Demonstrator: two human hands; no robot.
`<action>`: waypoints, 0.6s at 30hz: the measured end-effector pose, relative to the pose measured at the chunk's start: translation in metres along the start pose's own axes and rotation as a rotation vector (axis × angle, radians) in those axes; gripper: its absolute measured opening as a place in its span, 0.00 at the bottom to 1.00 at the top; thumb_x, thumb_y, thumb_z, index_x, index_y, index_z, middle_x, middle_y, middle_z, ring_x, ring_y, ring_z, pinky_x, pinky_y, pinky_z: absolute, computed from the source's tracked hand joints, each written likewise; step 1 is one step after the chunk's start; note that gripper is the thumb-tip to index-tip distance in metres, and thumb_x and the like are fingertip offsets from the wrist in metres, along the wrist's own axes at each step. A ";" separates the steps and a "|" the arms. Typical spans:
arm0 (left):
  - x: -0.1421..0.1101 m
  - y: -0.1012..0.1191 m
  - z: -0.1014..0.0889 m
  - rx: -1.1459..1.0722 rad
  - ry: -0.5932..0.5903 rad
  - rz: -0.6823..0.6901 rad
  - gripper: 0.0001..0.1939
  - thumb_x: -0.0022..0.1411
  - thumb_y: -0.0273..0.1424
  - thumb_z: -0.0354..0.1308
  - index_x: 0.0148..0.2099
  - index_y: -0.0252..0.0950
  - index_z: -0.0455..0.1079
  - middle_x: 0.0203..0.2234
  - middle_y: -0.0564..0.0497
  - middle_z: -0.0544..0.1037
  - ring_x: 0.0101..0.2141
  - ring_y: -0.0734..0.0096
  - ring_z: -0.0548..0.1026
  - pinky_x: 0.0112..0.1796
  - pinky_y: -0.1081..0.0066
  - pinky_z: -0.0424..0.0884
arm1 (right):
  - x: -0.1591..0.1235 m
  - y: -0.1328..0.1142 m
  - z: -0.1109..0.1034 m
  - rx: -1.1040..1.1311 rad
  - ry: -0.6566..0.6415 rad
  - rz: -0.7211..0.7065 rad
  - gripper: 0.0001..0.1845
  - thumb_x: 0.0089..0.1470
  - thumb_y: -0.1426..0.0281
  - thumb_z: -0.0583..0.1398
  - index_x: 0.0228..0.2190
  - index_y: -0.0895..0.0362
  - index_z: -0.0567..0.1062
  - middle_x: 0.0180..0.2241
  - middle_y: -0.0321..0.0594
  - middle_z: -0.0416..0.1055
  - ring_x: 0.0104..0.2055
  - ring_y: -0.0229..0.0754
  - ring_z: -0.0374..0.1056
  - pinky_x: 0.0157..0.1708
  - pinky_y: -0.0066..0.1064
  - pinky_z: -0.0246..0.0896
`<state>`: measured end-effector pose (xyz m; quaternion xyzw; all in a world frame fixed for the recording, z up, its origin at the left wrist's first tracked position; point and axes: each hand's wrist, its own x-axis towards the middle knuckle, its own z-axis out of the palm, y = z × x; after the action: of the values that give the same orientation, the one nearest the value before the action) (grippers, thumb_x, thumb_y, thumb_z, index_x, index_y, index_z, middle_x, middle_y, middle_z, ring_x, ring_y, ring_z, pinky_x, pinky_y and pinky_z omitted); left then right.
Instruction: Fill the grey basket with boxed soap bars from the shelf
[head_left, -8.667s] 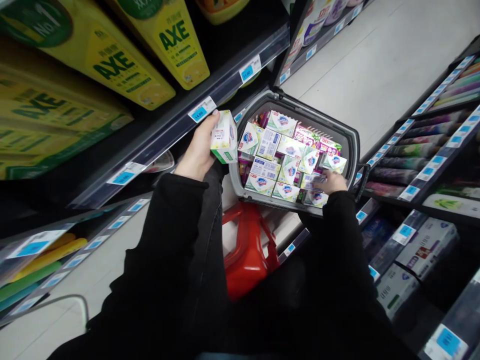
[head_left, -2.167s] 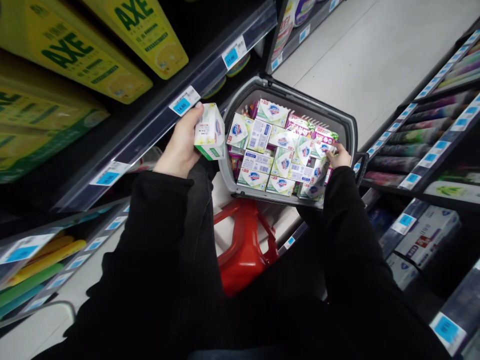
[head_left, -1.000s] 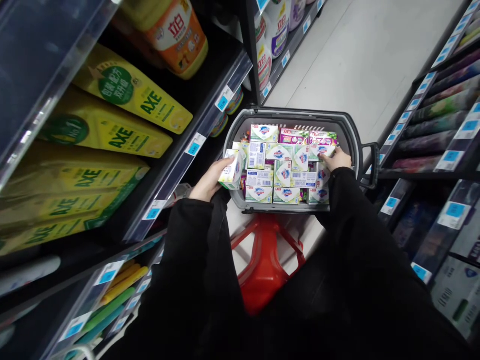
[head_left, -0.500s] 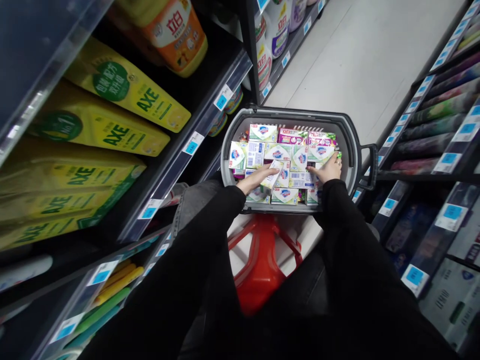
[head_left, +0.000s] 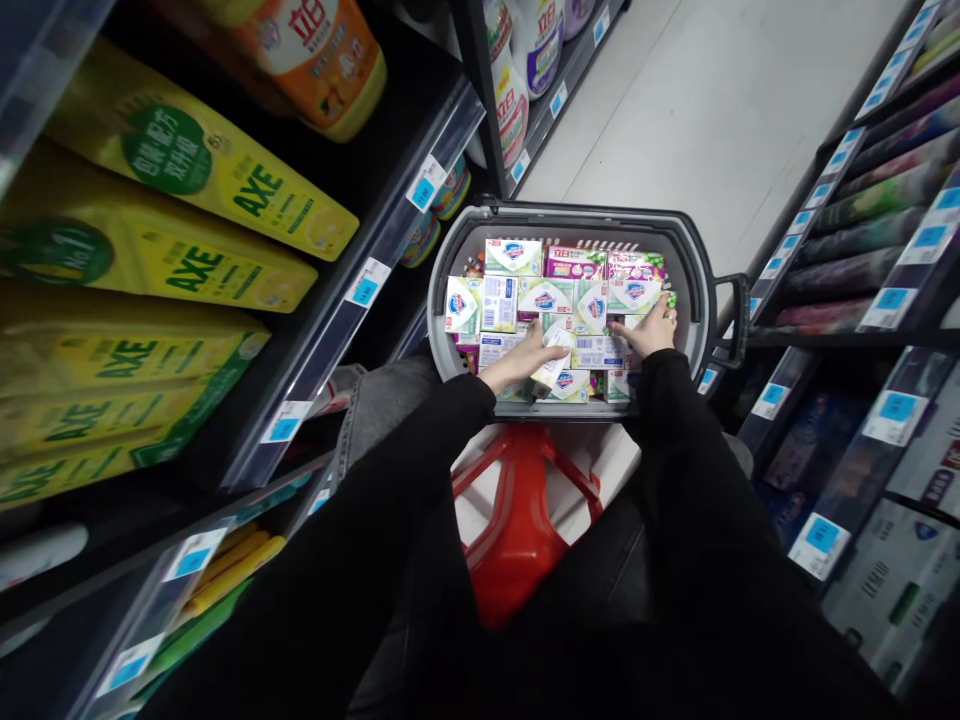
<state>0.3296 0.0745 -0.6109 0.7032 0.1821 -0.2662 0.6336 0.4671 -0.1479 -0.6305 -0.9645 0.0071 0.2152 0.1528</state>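
Observation:
A grey shopping basket [head_left: 442, 330] stands in front of me, filled with soap boxes. My left hand [head_left: 517, 362] is closed on a white-and-green soap box [head_left: 555, 355], tilted above the front rows. At the basket's right side, my right hand [head_left: 651, 328] grips another soap box [head_left: 634, 294], its thumb on the near side and its fingers round the right end. Purple-and-green packs [head_left: 576, 262] lie along the back of the basket, partly under the soap boxes.
Yellow detergent bottles [head_left: 255, 200] fill the shelf on my left. Packaged goods line the right-hand shelf [head_left: 862, 330]. The basket handle [head_left: 739, 320] sticks out to the right. A red plastic piece [head_left: 517, 520] lies between my legs. Pale floor [head_left: 690, 110] stretches ahead.
My left hand has moved slightly toward me and right with its soap box, which is now more tilted. The right hand stays at its box. The whole view has shifted a little.

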 end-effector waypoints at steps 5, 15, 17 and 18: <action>-0.004 0.003 0.010 0.025 0.033 -0.042 0.59 0.54 0.49 0.59 0.74 0.31 0.30 0.72 0.41 0.28 0.70 0.50 0.29 0.68 0.56 0.35 | -0.006 0.026 -0.021 -0.080 -0.131 0.084 0.40 0.51 0.51 0.61 0.57 0.65 0.67 0.53 0.60 0.70 0.58 0.57 0.64 0.55 0.43 0.61; -0.006 0.008 0.005 0.017 -0.003 -0.007 0.55 0.55 0.45 0.56 0.74 0.29 0.32 0.72 0.41 0.35 0.70 0.50 0.31 0.68 0.57 0.34 | -0.083 0.033 -0.020 -0.469 -0.393 0.045 0.24 0.47 0.51 0.66 0.34 0.60 0.80 0.38 0.53 0.79 0.42 0.52 0.75 0.38 0.35 0.68; -0.006 0.008 0.007 0.023 -0.003 -0.011 0.55 0.55 0.44 0.57 0.74 0.29 0.31 0.72 0.41 0.35 0.70 0.50 0.31 0.68 0.56 0.33 | -0.089 0.023 -0.013 -0.475 -0.390 0.049 0.23 0.46 0.54 0.67 0.36 0.60 0.80 0.39 0.55 0.79 0.41 0.52 0.76 0.37 0.35 0.68; -0.006 0.008 0.007 0.024 -0.001 -0.024 0.56 0.55 0.43 0.57 0.74 0.28 0.31 0.72 0.40 0.34 0.70 0.50 0.30 0.68 0.56 0.34 | -0.090 0.020 -0.011 -0.476 -0.391 0.054 0.23 0.45 0.54 0.68 0.36 0.60 0.80 0.39 0.55 0.79 0.41 0.52 0.76 0.37 0.35 0.68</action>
<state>0.3284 0.0668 -0.6007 0.7085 0.1868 -0.2764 0.6219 0.3881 -0.1753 -0.5895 -0.9130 -0.0473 0.3962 -0.0846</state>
